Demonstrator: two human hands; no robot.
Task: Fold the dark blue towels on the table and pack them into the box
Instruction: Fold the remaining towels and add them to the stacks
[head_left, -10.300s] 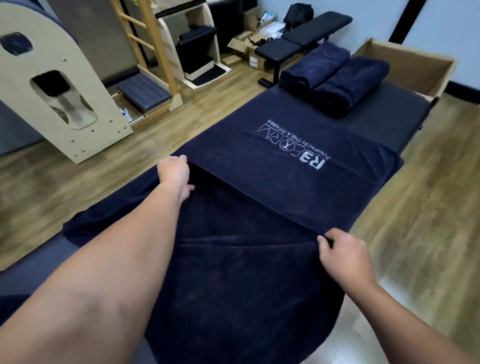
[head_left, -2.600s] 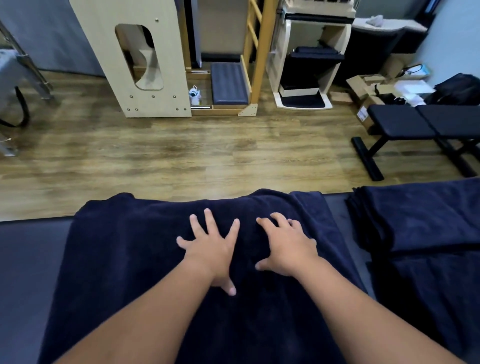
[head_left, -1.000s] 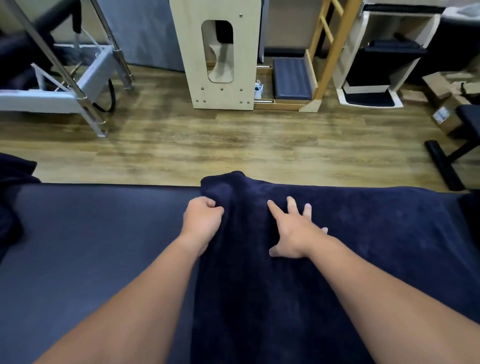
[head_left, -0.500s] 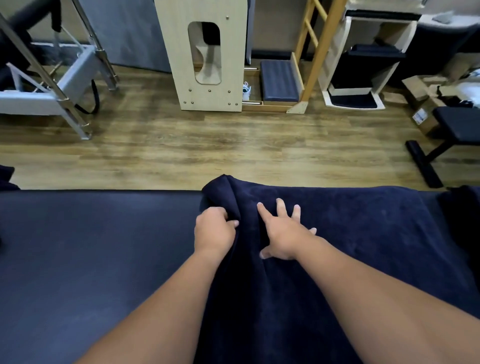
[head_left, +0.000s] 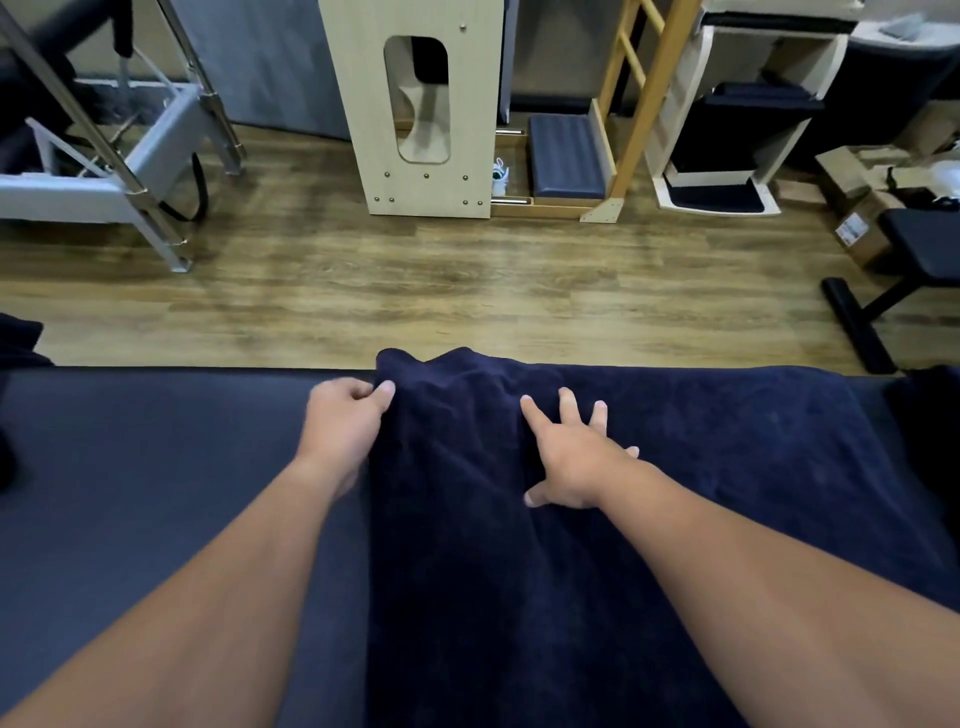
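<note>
The dark blue towel (head_left: 597, 545) is spread on the padded table (head_left: 130, 493). Its left edge is pinched by the left hand (head_left: 345, 421) with curled fingers; to the right of this pinch, the right hand (head_left: 576, 457) is pressed flat, fingers spread. The plush cloth is cut off below. Beyond the grip, the wooden floor (head_left: 415, 280) is seen

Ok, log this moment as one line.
left hand: pinches dark blue terry towel edge | right hand: flat on towel | box: out of view
</note>
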